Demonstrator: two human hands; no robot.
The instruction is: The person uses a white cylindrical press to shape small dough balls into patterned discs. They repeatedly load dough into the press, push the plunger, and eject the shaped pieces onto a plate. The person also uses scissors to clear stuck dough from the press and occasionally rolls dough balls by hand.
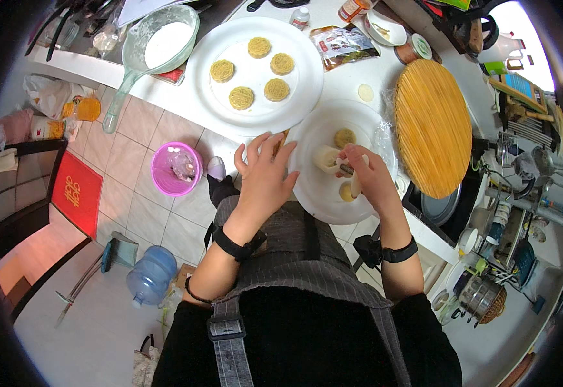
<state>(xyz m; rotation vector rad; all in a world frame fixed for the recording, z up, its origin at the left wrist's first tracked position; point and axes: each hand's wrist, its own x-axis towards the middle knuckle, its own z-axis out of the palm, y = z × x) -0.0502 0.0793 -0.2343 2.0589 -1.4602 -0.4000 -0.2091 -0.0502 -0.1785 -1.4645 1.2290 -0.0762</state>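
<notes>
My right hand (372, 178) grips the handle end of a white plastic mooncake press (326, 158), whose metal spring shows between the fingers. The press lies tilted over the nearer white plate (310, 193). A pale yellow mooncake (344, 138) sits on that plate beyond the press, and a round dough piece (346, 192) is on the near side, partly covered by the hand. With fingers spread and nothing held, my left hand (267, 179) hovers by the plate's left rim. Several patterned mooncakes (276, 90) rest on a larger white plate (204, 109) farther away.
A handled strainer (134, 55) with white powder overhangs the counter at left. To the right are a round wooden board (434, 130) and crumpled plastic wrap (384, 130). A printed food packet (344, 46) and a small bowl (386, 28) lie behind. Below stands a pink bin (158, 176).
</notes>
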